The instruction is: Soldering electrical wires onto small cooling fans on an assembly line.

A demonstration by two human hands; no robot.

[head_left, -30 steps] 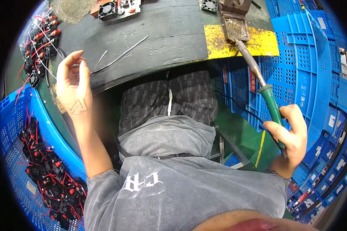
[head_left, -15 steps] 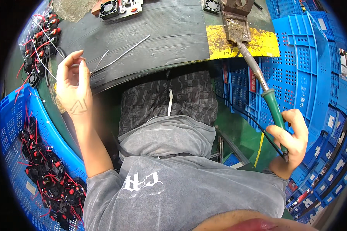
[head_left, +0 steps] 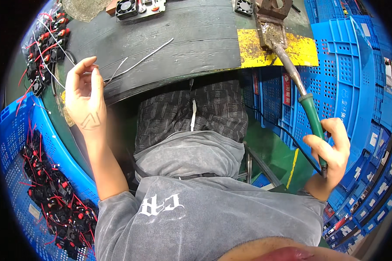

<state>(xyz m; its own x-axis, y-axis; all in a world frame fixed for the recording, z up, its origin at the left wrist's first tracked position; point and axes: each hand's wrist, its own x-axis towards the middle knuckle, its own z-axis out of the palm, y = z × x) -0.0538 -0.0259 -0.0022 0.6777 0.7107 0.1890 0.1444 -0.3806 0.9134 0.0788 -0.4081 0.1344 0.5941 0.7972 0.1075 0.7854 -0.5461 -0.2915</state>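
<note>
My right hand grips the green handle of a soldering iron. The iron's metal shaft slants up to the left, and its front end rests in a rusty metal holder near the table edge. With its palm turned up, my left hand is at the table's left front, fingers loosely curled and apart from the thumb. I see nothing in that palm. Two thin grey wires on the table converge beside the left thumb; where they run behind the hand is hidden.
Black parts with red wires are heaped at the table's left side, with more in a blue crate below. At the back stand a small fan and another fan. Blue perforated crates rise at right.
The view has shifted slightly, so the table and its things appear a little farther right. Both hands keep nearly the same pose, and the iron stays in the holder.
</note>
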